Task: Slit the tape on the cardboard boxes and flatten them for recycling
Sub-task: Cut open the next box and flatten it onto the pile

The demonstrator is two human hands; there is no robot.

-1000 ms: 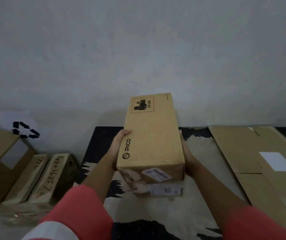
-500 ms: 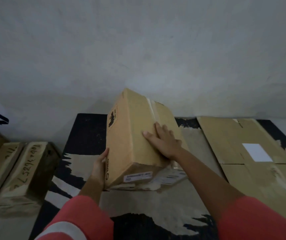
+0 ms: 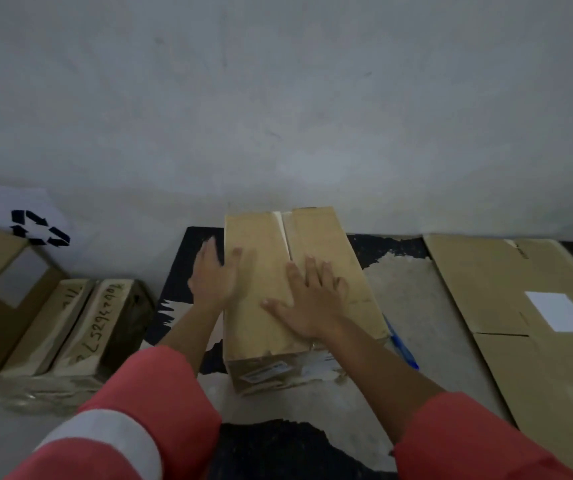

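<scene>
Pressing down with a flat palm, a person's right hand (image 3: 309, 303) lies open on top of a long cardboard box (image 3: 316, 233), fingers spread and straight, gripping nothing. The fingertips reach the strip of pale tape (image 3: 284, 233) that runs lengthwise down the box's top face, and the thumb points toward the left hand (image 3: 214, 275). That hand sits at the box's upper left edge, its fingers extended past the side and its thumb over the top face; it too holds nothing, though blur makes it hard to tell how firmly it touches.

The box rests on a worn black mat (image 3: 188, 258), its far end close to a grey wall (image 3: 278, 116) and its near end, below the right wrist, carrying a shipping label (image 3: 264, 370). Just beside the box, under the right forearm, a slim blue object (image 3: 403, 348) lies on the mat; what it is cannot be made out.

Well to the right of the right hand, a flattened sheet of cardboard (image 3: 506, 282) lies spread out, bearing a white label (image 3: 560, 311). Well to the left of the left hand, a box with handwritten numbers (image 3: 101, 320) stands among others, below a recycling sign (image 3: 39, 230) on the wall. Both arms wear red sleeves (image 3: 468, 441).
</scene>
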